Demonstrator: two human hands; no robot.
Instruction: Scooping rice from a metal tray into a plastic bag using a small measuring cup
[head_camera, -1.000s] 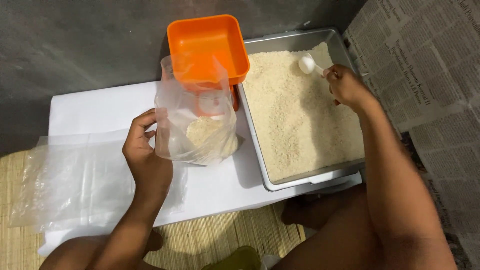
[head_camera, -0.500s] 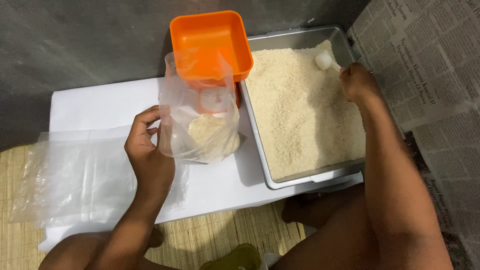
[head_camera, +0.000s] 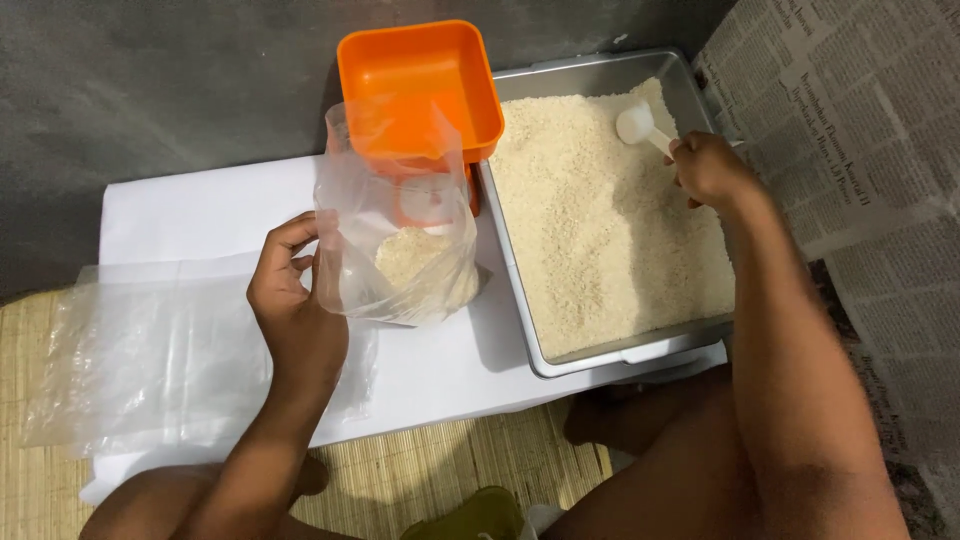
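A white desk (head_camera: 200, 215) carries a metal tray (head_camera: 600, 75) of rice and, beside it, an orange tub (head_camera: 415, 70). The left hand (head_camera: 290, 300) grips an open clear bag (head_camera: 395, 250) part-filled with rice, standing against the tub. The right hand (head_camera: 710, 168) clasps a white scoop (head_camera: 640, 125) resting on the rice.

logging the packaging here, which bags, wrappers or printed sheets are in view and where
Clear bag: held open by left hand, mid table, some rice inside.
Flat clear bags: stacked at table's left end.
Newspaper: grey printed sheets along the right, past the tray.
Right hand grips a white scoop.
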